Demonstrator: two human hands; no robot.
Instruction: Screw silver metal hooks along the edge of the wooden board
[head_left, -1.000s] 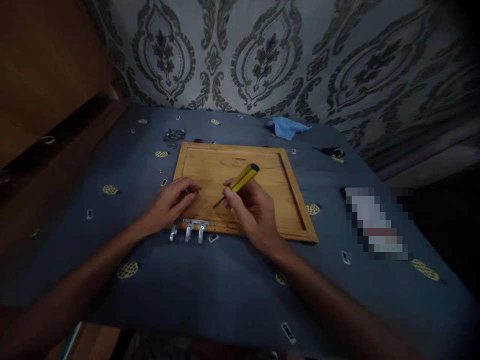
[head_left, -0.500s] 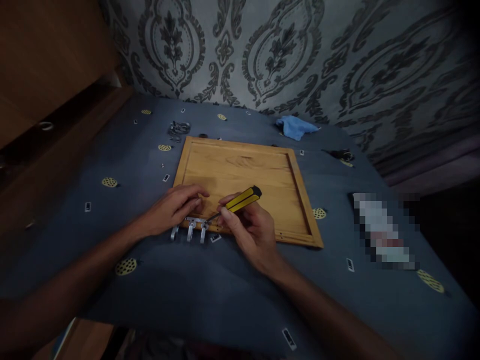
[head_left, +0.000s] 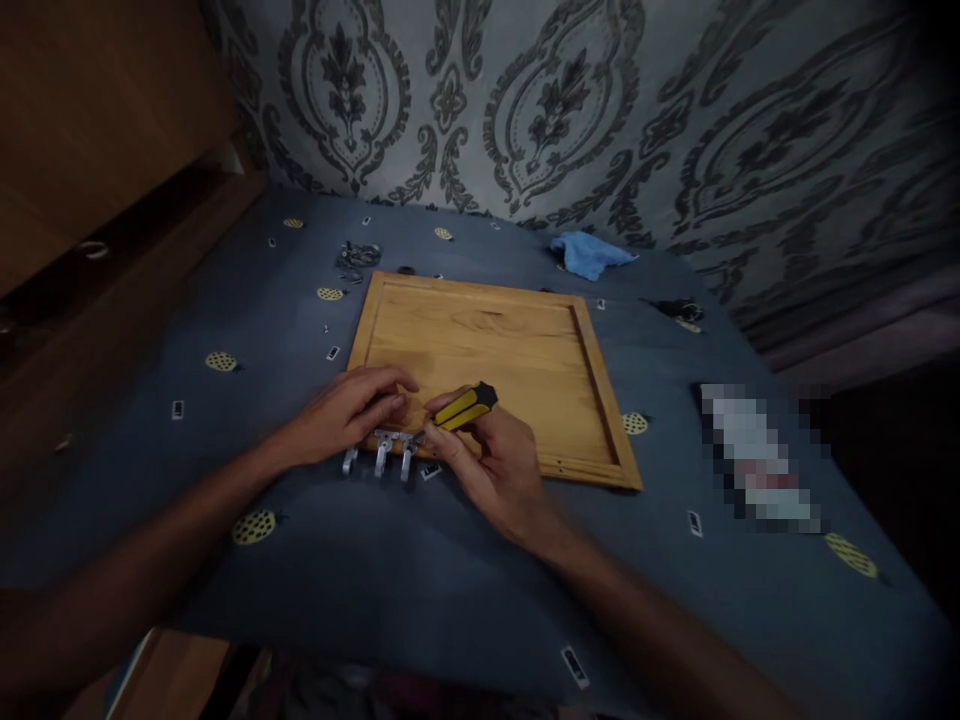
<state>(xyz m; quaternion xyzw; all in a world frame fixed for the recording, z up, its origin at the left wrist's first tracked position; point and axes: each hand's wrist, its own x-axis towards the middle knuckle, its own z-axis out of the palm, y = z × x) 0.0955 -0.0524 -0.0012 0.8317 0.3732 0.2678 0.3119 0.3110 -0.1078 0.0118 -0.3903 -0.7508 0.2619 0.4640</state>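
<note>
A wooden panel with a raised frame (head_left: 480, 345) lies flat on the cloth-covered surface. At its near left edge sits a metal hook rail (head_left: 386, 440), its several silver hooks jutting out over the near side. My left hand (head_left: 360, 405) rests on that corner beside the rail, fingers stretched out and thumb apart; what lies under the palm is hidden. My right hand (head_left: 499, 460) grips a yellow-and-black screwdriver (head_left: 463, 404). Its handle slants up to the right, and its shaft points down at the rail's right end. Fingers partly cover the shaft.
A blue cloth (head_left: 590, 254) lies at the back, near the patterned wall. Small metal hardware (head_left: 358, 256) sits behind the panel's left corner. To the right are a dark object (head_left: 679, 309) and a blurred-out packet (head_left: 757, 460). A wooden cabinet (head_left: 112, 140) stands left.
The screwdriver handle and my right hand have shifted left and slightly down, with the handle turned. My left hand stays in place on the panel.
</note>
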